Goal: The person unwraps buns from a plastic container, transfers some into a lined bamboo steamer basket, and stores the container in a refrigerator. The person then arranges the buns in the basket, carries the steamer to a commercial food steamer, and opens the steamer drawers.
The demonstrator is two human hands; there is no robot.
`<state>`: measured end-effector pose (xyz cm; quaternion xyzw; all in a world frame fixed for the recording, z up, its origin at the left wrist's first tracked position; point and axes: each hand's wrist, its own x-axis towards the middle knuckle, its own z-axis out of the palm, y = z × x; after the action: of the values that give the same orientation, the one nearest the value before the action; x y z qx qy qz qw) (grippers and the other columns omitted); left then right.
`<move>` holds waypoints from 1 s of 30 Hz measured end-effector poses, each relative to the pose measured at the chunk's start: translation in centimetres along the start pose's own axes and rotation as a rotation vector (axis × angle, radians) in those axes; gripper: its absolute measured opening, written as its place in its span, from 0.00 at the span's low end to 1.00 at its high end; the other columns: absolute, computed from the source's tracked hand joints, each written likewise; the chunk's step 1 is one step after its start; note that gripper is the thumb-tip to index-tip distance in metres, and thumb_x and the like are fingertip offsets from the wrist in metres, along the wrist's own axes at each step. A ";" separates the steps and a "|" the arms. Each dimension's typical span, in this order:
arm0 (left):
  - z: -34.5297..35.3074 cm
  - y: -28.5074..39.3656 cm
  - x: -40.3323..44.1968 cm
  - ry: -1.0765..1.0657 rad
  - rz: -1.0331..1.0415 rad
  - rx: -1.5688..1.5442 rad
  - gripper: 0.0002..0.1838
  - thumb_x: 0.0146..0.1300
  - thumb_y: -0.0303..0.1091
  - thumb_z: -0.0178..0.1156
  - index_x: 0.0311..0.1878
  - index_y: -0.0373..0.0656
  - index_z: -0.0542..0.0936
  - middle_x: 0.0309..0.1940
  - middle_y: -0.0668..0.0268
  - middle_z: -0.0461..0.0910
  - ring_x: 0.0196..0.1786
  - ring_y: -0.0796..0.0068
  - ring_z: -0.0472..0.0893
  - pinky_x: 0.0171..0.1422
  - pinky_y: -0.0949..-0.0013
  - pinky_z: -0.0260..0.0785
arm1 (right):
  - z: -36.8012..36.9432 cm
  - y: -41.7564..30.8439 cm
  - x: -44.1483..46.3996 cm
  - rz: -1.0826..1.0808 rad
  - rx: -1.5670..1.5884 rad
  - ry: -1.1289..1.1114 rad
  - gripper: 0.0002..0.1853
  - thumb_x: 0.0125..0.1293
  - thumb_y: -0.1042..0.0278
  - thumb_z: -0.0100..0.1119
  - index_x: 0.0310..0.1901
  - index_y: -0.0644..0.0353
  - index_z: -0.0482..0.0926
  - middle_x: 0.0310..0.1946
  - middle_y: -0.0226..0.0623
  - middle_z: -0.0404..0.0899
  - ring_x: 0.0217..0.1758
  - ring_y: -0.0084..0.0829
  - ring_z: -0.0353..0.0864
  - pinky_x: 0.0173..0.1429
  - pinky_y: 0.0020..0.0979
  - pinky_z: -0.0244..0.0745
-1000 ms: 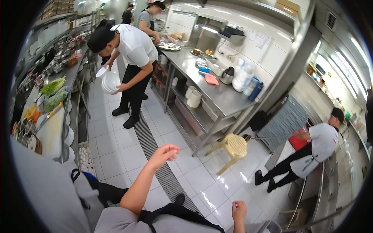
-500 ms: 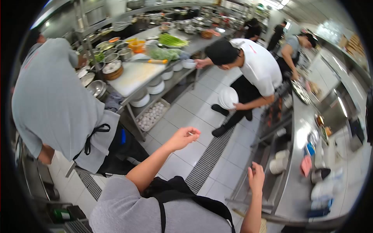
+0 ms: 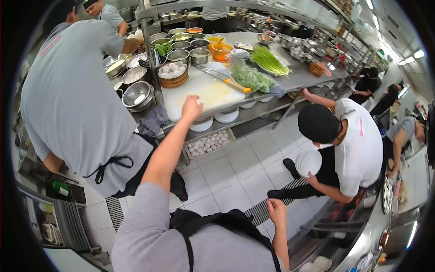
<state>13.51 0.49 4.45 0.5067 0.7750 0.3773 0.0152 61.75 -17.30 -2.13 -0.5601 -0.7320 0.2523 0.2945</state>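
Observation:
My left hand (image 3: 192, 108) reaches forward over the near edge of a white cutting board (image 3: 213, 90). Its fingers are loosely bent, with nothing seen in them. On the board lies a knife (image 3: 222, 78) with a yellow-orange handle, beyond my hand. A bamboo steamer basket (image 3: 173, 80) of white eggs stands at the board's left corner. Bagged leafy greens (image 3: 253, 78) and long green stalks (image 3: 271, 61) lie to the right. My right hand (image 3: 277, 212) hangs low above the floor, fingers half curled and apart, holding nothing visible.
A co-worker in a white shirt (image 3: 358, 149) bends at the right, holding white plates (image 3: 309, 162). Another in grey (image 3: 77, 99) stands close at left. A crate of eggs (image 3: 209, 144) sits under the table. Metal bowls (image 3: 137, 94) and a grey cloth (image 3: 154, 120) edge the board.
My view has swung left toward the prep table. My left hand has moved forward to the cutting board's edge. My right hand has dropped lower. The white-shirted co-worker still holds the plates.

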 end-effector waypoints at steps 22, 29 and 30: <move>4.1 0.1 6.4 0.021 -0.066 0.614 0.11 0.46 0.31 0.63 0.35 0.42 0.77 0.30 0.63 0.75 0.39 0.63 0.74 0.45 0.62 0.65 | 23.3 -27.6 56.2 -1.031 0.446 -0.659 0.07 0.52 0.73 0.65 0.35 0.60 0.81 0.31 0.37 0.79 0.28 0.31 0.77 0.33 0.28 0.71; -1.4 3.1 6.1 0.326 -0.073 0.285 0.11 0.53 0.31 0.61 0.41 0.42 0.79 0.34 0.63 0.78 0.37 0.62 0.77 0.44 0.62 0.69 | 24.2 -29.4 54.8 -1.083 0.256 -0.755 0.08 0.51 0.66 0.63 0.31 0.59 0.80 0.31 0.40 0.79 0.37 0.43 0.77 0.42 0.39 0.73; -2.7 1.9 7.0 0.279 -0.271 0.175 0.12 0.52 0.31 0.62 0.40 0.41 0.80 0.32 0.61 0.79 0.34 0.61 0.77 0.42 0.62 0.70 | 24.1 -30.0 54.4 -0.999 0.122 -0.814 0.10 0.51 0.63 0.64 0.32 0.60 0.79 0.29 0.42 0.80 0.35 0.44 0.78 0.41 0.40 0.73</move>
<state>10.46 4.93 10.05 0.3402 0.8604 0.3697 -0.0857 13.60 27.06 10.07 0.0061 -0.9420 0.3181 0.1069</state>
